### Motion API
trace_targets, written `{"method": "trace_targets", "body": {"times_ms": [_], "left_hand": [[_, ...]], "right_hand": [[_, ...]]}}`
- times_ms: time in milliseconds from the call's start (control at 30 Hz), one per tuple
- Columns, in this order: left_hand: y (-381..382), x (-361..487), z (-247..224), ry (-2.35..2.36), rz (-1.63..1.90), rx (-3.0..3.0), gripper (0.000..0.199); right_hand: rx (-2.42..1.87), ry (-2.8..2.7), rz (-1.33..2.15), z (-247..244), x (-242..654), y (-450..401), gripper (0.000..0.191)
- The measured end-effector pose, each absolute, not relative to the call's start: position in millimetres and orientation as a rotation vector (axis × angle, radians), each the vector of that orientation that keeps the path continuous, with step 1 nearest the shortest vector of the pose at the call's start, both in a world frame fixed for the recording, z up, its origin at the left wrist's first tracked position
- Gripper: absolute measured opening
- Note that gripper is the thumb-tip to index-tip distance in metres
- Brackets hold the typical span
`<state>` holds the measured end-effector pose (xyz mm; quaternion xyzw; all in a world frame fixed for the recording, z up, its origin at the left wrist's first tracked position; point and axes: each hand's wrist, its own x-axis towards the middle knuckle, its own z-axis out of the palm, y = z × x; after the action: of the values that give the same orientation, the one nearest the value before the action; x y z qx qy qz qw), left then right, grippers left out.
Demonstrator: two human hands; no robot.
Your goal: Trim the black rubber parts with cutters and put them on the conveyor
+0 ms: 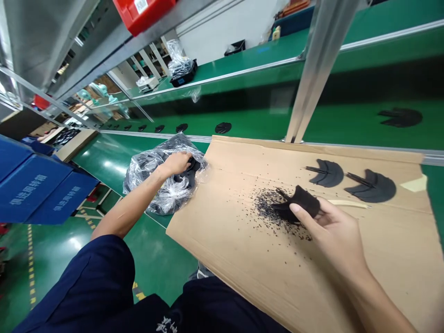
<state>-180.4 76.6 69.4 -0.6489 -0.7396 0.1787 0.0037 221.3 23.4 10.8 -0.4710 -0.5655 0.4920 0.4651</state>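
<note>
The right hand point(329, 226) pinches a black fan-shaped piece point(300, 203) between thumb and fingers, just above a cardboard sheet point(222, 222); the thumb point(294, 209) lies along the piece's near edge, and the other fingers sit pressed together behind it; a scatter of black crumbs point(274, 212) lies on the cardboard just below and left of those fingertips; two more black fan-shaped pieces point(373, 187) point(328, 173) lie flat on the sheet beyond the fingers, each with thin dark prongs pointing left; the left hand point(176, 163) reaches into a clear plastic bag point(163, 178) of black pieces, left of the cardboard; its fingers rest among the black pieces at the bag's mouth, though whether they are spread or pinching I cannot tell; past those fingers, a green belt point(138, 152) carries a row of black pieces point(223, 127); blue crates point(31, 185) stand far left of the left hand.
</note>
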Motion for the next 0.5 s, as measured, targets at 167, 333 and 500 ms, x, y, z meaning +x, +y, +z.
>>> {"method": "trace_targets", "body": {"times_ms": [167, 333, 500], "left_hand": [[71.5, -183.9, 53.3, -2.354, 0.510, -2.002, 0.026], [66.5, -185.7, 54.5, -2.423, 0.394, -1.966, 0.028], [59.0, -189.1, 77.8, -2.449, 0.080, -1.894, 0.036]], "right_hand": [[-1.143, -1.393, 1.230, 8.5, 219.9, 23.7, 0.035], [-1.136, -1.399, 1.240, 9.2, 220.3, 22.4, 0.032], [-1.127, -1.396, 1.272, 8.6, 220.0, 21.7, 0.027]]}}
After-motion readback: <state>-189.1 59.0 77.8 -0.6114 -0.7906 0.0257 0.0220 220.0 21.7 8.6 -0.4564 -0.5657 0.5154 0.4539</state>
